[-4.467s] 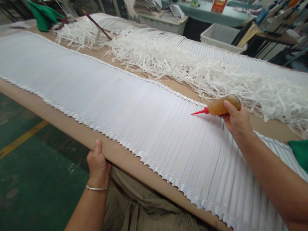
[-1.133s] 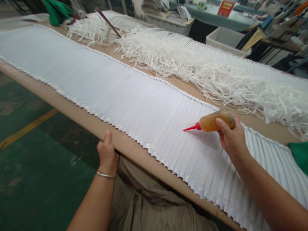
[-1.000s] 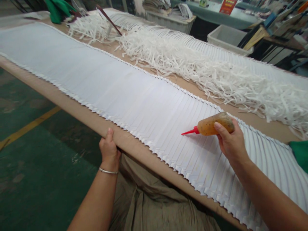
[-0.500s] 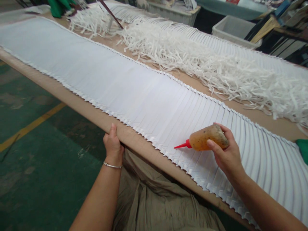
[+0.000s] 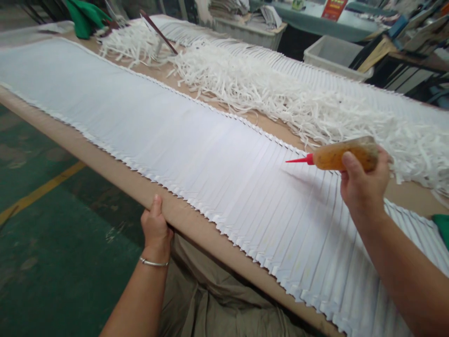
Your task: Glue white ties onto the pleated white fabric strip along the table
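Note:
My right hand is wrapped round a glue bottle with amber contents and a long red nozzle. The bottle lies nearly level above the far edge of a long row of overlapping white paper pieces, its nozzle tip pointing left, apart from the paper. Near the front, my left hand grips the edge of the brown table board, thumb on top and fingers hidden beneath. The overlapped pieces fan out more widely towards the right.
Behind the row lies a heap of white paper strips, with a dark red stick standing at its left part. A second overlapped white row runs farther back. Plastic bins and a green cloth are beyond. Green floor shows at left.
My right hand has carried the glue bottle from the near edge of the white row up and right towards its far edge. My left hand still grips the board; the view has shifted slightly.

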`<state>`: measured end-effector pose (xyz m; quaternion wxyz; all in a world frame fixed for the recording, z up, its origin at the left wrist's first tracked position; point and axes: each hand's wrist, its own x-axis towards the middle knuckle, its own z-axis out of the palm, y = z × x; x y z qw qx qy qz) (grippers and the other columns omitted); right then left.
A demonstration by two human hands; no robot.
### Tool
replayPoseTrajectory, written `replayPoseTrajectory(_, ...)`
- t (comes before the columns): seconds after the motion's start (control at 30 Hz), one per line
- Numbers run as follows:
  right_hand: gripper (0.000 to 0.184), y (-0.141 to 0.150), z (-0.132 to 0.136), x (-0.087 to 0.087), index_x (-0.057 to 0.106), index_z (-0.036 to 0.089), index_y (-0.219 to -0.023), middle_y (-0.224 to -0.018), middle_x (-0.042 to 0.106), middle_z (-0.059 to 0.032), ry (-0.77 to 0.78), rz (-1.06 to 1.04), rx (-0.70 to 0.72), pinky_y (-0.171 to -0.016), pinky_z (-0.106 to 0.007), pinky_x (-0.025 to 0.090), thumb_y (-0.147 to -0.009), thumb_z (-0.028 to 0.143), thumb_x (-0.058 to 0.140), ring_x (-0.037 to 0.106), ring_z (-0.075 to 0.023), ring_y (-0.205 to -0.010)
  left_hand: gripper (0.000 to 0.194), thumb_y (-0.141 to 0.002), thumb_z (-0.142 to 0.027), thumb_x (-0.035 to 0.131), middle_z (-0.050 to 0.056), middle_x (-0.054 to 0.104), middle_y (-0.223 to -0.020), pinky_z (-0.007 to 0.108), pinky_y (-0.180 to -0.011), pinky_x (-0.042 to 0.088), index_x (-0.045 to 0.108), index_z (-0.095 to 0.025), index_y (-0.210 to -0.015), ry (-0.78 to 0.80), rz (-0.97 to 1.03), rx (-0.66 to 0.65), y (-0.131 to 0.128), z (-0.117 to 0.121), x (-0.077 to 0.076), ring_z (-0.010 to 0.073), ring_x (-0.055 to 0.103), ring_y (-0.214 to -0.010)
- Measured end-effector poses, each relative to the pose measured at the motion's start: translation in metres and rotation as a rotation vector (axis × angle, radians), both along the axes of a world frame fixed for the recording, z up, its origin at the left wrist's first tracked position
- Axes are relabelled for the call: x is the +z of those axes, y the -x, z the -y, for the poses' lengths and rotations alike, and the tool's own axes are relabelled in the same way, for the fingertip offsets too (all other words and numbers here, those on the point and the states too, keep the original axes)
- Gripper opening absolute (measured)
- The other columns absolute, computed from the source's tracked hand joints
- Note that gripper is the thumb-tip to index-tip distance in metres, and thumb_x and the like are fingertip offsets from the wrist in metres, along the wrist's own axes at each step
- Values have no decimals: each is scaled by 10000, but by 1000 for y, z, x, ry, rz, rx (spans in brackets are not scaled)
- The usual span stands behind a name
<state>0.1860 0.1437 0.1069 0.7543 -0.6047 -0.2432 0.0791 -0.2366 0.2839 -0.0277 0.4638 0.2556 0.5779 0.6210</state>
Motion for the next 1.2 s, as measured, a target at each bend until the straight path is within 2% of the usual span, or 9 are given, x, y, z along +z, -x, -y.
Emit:
replayPoseTrajectory(0.1,520,-37,-35,-11,586,233,-1028,-988,634,13,-66,-77,126,-764,-372,606,-604,315,875,649,-171,-895,358,-814,-357,743,123,713,-1062,405,-971,572,703,-89,-1047,13,1,-2,0,0,2,230,690,-974)
replayPoseTrajectory(0.2,483,-60,-57,-24,570,217,-972,-936,631,8,-25,-137,149,-620,-316,580,-611,328,872,642,-172,-817,335,-823,-352,730,108,717,-1032,404,-952,584,705,-98,-1040,51,-13,4,0,1,5,230,690,-963)
replayPoseTrajectory(0.33,495,-73,-71,-37,553,216,-971,-962,642,-8,-2,-156,117,-542,-265,544,-607,303,877,645,-179,-814,319,-831,-334,724,107,716,-1034,416,-959,584,706,-98,-1044,60,-16,21,-2,2,8,234,692,-967)
replayPoseTrajectory(0.5,484,-78,-78,-44,542,222,-994,-960,633,0,30,-136,90,-552,-265,554,-642,291,867,644,-167,-814,308,-841,-325,722,116,717,-1053,426,-985,572,704,-99,-1050,62,-9,12,-2,2,8,236,692,-993)
replayPoseTrajectory(0.63,456,-74,-77,-43,546,245,-988,-974,641,13,63,-124,97,-572,-294,587,-667,343,853,653,-169,-821,299,-839,-329,722,122,720,-1061,419,-967,585,707,-98,-1028,51,-6,6,-2,2,8,250,694,-1006)
replayPoseTrajectory(0.77,471,-62,-69,-36,564,248,-968,-951,646,21,73,-118,118,-595,-333,607,-633,373,870,664,-185,-824,269,-831,-320,721,113,730,-1051,422,-944,600,716,-118,-1008,52,-23,9,-3,3,9,264,699,-1014)
replayPoseTrajectory(0.93,494,-41,-51,-31,594,230,-989,-953,654,9,79,-125,163,-633,-335,605,-618,368,890,667,-185,-831,264,-832,-314,717,107,734,-1046,419,-972,582,717,-117,-1007,35,-21,10,-2,2,8,250,698,-1008)
replayPoseTrajectory(1.2,535,2,-17,-28,612,261,-1071,-1022,648,18,73,-107,234,-699,-309,600,-638,388,899,650,-161,-896,380,-812,-369,748,123,713,-1049,429,-1005,552,698,-75,-1048,-13,12,-9,2,-2,-2,234,691,-980)
